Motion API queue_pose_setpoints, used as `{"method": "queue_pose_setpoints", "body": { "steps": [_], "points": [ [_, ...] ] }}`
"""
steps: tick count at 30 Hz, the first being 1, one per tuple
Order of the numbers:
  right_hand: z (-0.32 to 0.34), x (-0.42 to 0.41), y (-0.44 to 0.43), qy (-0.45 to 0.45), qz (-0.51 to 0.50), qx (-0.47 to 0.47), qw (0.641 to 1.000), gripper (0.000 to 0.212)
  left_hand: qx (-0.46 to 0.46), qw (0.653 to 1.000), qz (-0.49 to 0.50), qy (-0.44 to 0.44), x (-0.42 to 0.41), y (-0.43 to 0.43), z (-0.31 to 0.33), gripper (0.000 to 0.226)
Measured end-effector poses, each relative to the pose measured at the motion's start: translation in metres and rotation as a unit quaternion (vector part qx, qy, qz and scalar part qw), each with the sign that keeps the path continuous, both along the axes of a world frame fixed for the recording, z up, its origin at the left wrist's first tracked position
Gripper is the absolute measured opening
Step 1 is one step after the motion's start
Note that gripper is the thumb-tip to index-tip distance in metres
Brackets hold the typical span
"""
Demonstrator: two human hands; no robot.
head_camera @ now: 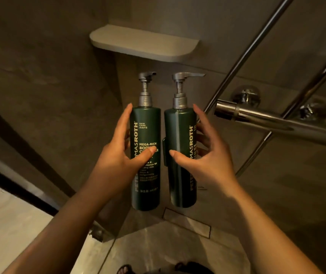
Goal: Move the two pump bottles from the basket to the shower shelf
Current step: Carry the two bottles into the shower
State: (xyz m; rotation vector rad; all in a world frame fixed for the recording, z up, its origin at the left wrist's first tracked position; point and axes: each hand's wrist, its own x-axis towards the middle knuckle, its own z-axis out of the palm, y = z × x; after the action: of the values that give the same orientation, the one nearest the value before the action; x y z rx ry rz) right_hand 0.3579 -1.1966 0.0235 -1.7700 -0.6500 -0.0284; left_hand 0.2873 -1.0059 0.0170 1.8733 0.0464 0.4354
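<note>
Two dark green pump bottles with silver pumps are held upright, side by side in the air. My left hand point(116, 155) grips the left bottle point(147, 133), which bears pale lettering. My right hand point(205, 155) grips the right bottle point(180, 135) from its right side. Both bottles hang below a pale, rounded shower shelf point(144, 43) fixed in the wall corner; the shelf carries nothing. No basket is in view.
A chrome shower mixer bar point(267, 120) juts from the right wall close to my right hand. Two slanted chrome rails point(257, 42) and a hose run above and below it. A floor drain point(187, 224) lies below. A dark door frame runs at the left.
</note>
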Motion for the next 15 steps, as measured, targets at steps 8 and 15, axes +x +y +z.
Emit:
{"method": "queue_pose_setpoints", "body": {
  "steps": [8, 15],
  "points": [
    [0.013, 0.038, -0.012, -0.045, 0.074, 0.006, 0.996, 0.092, 0.043, 0.996, 0.067, -0.033, 0.008, -0.029, 0.019, 0.091],
    [0.05, 0.059, 0.003, -0.063, 0.117, 0.047, 0.99, 0.092, 0.08, 0.99, 0.093, -0.072, 0.012, -0.02, 0.058, 0.09]
  ]
}}
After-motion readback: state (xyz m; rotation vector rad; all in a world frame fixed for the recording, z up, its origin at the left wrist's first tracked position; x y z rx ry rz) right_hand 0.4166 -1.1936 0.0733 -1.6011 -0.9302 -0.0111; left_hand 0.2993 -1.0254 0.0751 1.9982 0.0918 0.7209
